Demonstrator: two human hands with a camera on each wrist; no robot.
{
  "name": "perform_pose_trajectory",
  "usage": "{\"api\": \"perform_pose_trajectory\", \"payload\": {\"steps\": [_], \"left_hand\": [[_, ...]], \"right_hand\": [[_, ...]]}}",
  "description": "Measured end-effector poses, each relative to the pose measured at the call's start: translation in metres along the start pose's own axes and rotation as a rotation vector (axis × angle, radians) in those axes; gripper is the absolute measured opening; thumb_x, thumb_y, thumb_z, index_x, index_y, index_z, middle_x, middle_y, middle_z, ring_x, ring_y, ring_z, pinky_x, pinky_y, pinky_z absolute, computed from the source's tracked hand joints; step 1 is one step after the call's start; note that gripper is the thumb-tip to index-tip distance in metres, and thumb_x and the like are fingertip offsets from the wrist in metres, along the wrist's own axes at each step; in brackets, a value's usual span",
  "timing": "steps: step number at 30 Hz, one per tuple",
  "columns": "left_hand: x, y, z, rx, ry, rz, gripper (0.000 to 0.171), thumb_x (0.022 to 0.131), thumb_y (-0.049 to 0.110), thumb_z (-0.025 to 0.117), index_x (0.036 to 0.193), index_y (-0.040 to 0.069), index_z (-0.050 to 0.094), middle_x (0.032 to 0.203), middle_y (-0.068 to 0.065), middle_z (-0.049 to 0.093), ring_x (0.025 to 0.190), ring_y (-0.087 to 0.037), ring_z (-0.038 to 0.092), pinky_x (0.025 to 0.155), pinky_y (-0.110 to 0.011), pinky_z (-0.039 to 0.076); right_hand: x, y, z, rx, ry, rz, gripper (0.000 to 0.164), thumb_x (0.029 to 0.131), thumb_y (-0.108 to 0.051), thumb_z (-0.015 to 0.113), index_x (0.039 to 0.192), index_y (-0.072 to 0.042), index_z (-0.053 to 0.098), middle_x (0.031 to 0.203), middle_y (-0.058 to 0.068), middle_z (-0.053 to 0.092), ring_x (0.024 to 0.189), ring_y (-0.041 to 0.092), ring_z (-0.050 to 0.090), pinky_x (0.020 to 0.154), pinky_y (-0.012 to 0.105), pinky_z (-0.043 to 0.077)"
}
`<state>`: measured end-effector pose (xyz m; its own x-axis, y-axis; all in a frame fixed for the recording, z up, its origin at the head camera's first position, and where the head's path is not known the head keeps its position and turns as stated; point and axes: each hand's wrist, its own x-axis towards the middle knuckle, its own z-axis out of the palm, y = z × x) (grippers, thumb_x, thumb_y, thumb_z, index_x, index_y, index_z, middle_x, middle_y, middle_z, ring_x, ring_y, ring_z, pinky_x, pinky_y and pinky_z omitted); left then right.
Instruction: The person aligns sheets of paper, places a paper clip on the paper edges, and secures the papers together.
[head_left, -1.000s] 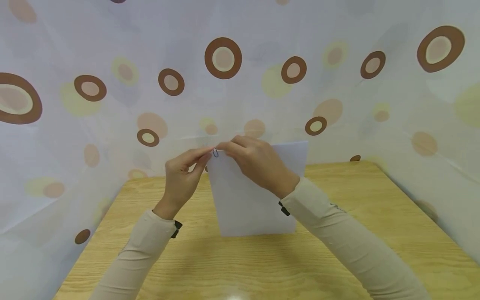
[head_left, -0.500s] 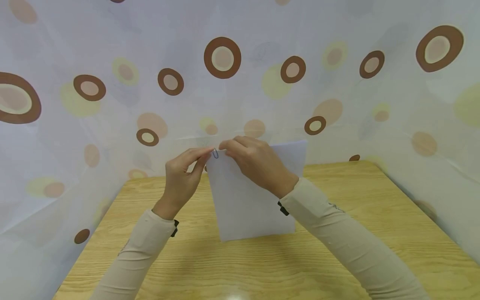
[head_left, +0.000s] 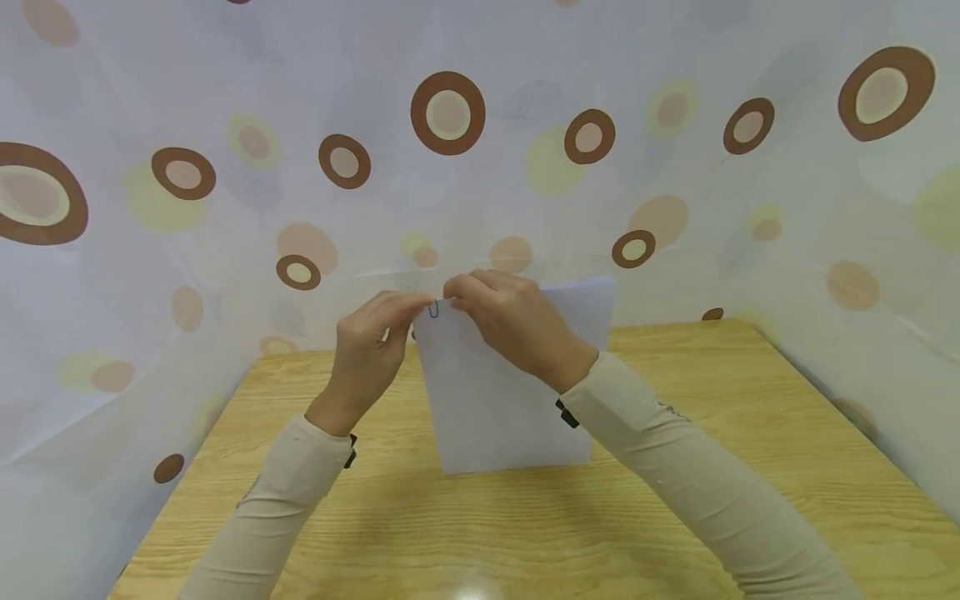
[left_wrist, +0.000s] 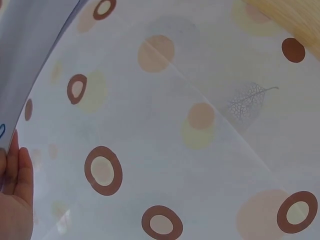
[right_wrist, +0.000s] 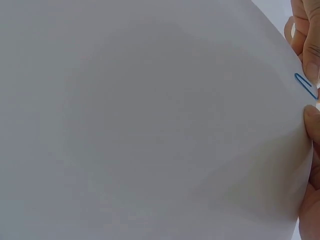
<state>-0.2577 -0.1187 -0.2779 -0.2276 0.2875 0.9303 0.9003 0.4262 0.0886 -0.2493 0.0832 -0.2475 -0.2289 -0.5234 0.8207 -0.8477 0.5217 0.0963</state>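
Note:
White paper, perhaps more than one sheet, is held upright above the table. A blue paper clip sits over its top edge near the upper left corner; the right wrist view shows the clip lying against the paper face. My left hand pinches the corner just beside the clip, thumb in front and fingers behind. My right hand grips the top edge a little to the right of the clip. In the left wrist view only part of the left hand appears, at the paper's edge.
A wooden table spreads beneath the paper and both forearms. Behind and at both sides hangs a pale cloth printed with brown rings and dots. Dark straps show at the sleeve cuffs.
The left fingertips have shifted slightly right towards the clip, and the thumb has moved up to the top edge. The right fingers sit slightly further from the clip than a second ago.

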Motion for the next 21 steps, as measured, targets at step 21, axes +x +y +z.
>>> {"api": "perform_pose_trajectory", "payload": {"steps": [21], "left_hand": [[-0.036,-0.002,0.018,-0.71,-0.228,-0.744,0.043,0.094,0.006,0.061,0.134,0.001,0.05,0.109,-0.013,0.069,0.093,-0.014,0.067,0.08,-0.028,0.054]], "right_hand": [[0.0,0.0,-0.009,-0.075,-0.049,0.004,0.014,0.087,-0.007,0.07,0.101,-0.008,0.072,0.091,0.002,0.072,0.082,0.014,0.067,0.071,0.027,0.054]]}}
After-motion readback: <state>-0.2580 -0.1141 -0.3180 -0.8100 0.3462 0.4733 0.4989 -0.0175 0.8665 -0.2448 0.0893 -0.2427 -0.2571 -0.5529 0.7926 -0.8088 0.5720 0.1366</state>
